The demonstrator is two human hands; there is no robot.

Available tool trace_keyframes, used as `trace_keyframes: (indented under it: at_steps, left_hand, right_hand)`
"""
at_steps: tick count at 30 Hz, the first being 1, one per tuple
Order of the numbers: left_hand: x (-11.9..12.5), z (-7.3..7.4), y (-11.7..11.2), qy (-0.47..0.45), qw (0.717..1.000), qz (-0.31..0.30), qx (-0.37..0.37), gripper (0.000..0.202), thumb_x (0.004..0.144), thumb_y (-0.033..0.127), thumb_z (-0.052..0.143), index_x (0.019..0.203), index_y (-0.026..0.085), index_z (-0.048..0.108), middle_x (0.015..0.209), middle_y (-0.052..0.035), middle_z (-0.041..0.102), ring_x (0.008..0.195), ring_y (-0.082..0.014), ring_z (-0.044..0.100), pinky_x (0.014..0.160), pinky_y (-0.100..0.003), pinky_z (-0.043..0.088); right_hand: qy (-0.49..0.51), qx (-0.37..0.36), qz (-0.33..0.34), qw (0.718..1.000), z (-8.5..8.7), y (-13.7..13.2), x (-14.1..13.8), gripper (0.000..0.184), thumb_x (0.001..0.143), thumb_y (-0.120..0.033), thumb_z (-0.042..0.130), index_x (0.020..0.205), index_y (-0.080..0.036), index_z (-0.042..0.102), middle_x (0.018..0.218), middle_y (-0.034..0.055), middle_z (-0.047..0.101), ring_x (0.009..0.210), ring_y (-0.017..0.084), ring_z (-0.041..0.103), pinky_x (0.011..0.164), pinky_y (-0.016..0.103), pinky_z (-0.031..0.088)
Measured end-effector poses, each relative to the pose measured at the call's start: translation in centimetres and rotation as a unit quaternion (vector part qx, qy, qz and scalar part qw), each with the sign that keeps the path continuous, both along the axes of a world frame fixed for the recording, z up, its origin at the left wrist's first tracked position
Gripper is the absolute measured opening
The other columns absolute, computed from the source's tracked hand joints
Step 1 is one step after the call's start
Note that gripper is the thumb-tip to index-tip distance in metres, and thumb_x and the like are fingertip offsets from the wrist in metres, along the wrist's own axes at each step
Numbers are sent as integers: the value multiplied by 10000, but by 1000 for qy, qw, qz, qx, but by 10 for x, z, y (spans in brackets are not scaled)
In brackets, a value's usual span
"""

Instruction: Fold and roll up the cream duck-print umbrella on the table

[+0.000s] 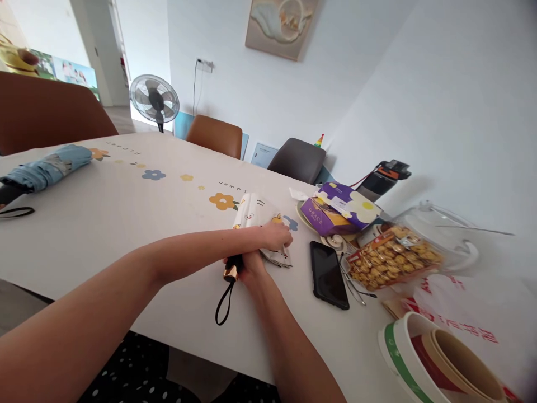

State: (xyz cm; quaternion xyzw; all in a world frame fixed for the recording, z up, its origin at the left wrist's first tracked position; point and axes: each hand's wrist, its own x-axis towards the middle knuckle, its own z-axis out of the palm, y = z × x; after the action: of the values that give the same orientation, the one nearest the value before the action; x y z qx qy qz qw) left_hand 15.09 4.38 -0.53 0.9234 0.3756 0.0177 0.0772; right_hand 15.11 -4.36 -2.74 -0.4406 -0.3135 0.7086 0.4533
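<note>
A folded white umbrella (255,212) with small printed figures lies on the table, its black and gold handle and wrist loop toward me. My right hand (251,263) is closed round it close to the handle, partly hidden under my left forearm. Crossing over that wrist, my left hand (277,235) has its fingers curled on the loose fabric at the right side of the canopy. A second folded umbrella, light blue (54,168), lies at the table's far left with a black handle and strap.
Right of my hands are a black phone (329,274), glasses (354,282), a purple box (331,215) and a clear jar of snacks (394,254). Paper tubs (403,358) stand at the lower right. Chairs (215,136) and a fan (155,99) are beyond the flowered tablecloth (168,224).
</note>
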Motion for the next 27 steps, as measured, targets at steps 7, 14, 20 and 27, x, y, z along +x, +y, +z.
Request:
trace_keyframes:
  at_steps: [7,14,20,27]
  left_hand:
    - [-5,2,-4,-204,972,76,90,235,803,147,394,839,203,620,1026,-37,584,973,-174,494,681,-257,420]
    - [-65,41,-13,-492,845,209,14,183,882,248,320,988,222,467,590,49,518,476,-87,489,495,-207,410]
    - [-147,32,-32,-554,798,231,55,132,833,205,381,901,198,493,618,43,513,501,-78,523,517,-225,479]
    - [-193,-26,-46,-595,727,340,-40,97,690,193,470,744,163,546,734,4,567,664,-132,603,658,-314,536]
  right_hand:
    - [44,-21,47,998,-4,4,-1,154,694,-280,571,765,-177,482,567,-27,511,420,101,480,368,228,407]
    - [40,-113,51,991,-1,7,5,164,699,-223,638,792,-131,538,690,23,576,711,205,661,557,309,554]
    - [34,-110,45,992,2,5,4,151,682,-169,650,774,-125,538,726,18,585,536,114,597,456,259,527]
    - [69,-92,62,991,4,8,11,202,638,-184,681,717,-153,498,607,-51,475,391,22,358,338,165,372]
